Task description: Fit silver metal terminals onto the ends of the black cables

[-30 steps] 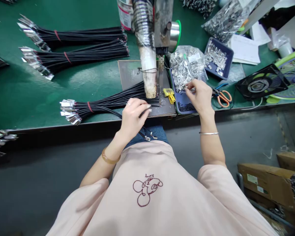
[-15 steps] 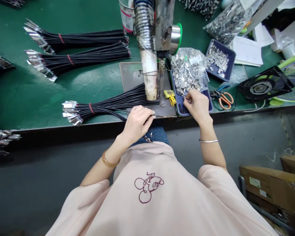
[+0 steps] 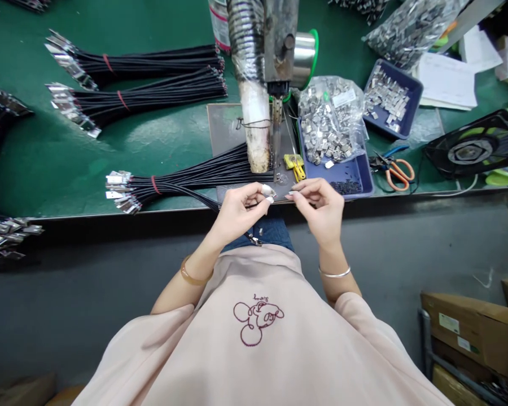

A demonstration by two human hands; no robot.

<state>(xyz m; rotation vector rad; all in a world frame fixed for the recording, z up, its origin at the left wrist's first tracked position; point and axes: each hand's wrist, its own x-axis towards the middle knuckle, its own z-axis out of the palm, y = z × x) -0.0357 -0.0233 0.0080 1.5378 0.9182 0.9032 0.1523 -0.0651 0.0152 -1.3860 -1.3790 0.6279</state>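
At the bench's front edge my left hand (image 3: 246, 210) is closed in a pinch on a black cable, whose end pokes out at the fingertips. That cable runs back into a bundle of black cables (image 3: 186, 181) tied with a red band, silvery plugs at its left end. Just to the right, my right hand (image 3: 320, 207) pinches something too small to make out, its fingertips a short gap from my left ones. Behind the hands lie a grey board (image 3: 228, 128) and a yellow clip (image 3: 295, 166). An upright metal tool (image 3: 276, 135) points down onto the board.
Beside my right hand stands a blue tray (image 3: 366, 179) with a bag of metal connectors (image 3: 332, 121). Another tray (image 3: 419, 98), orange-handled pliers (image 3: 400, 173) and a black fan (image 3: 469, 151) are farther right. More cable bundles (image 3: 152, 98) lie at left. A wrapped hose (image 3: 254, 107) hangs centrally.
My right hand has left the blue tray and moved left, close to my left hand. My left hand has shifted slightly right and turned, with the cable end now showing at its fingertips.
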